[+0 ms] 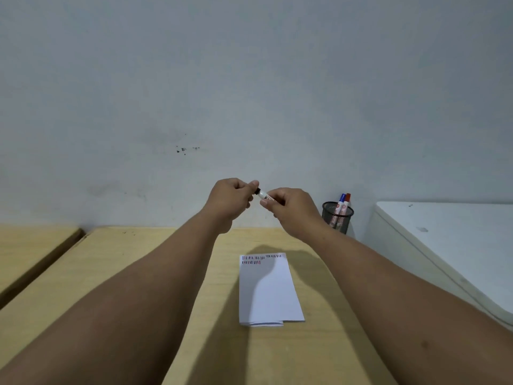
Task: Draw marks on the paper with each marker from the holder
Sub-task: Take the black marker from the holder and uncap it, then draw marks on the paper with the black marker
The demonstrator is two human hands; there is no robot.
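Both hands are raised above the wooden table (138,273), holding one white marker (263,195) with a black end between them. My right hand (291,209) grips the white barrel. My left hand (230,201) pinches the black cap end, which its fingers mostly hide. Below them lies a folded white paper (268,293) with two short rows of blue, black and red strokes along its top edge. A black mesh holder (337,216) stands at the back right against the wall, with a blue marker (341,200) and a red marker (347,200) upright in it.
A white box-like object (449,245) fills the right side beside the holder. A second wooden tabletop (30,248) lies to the left across a narrow gap. A pale wall (249,93) rises right behind the table.
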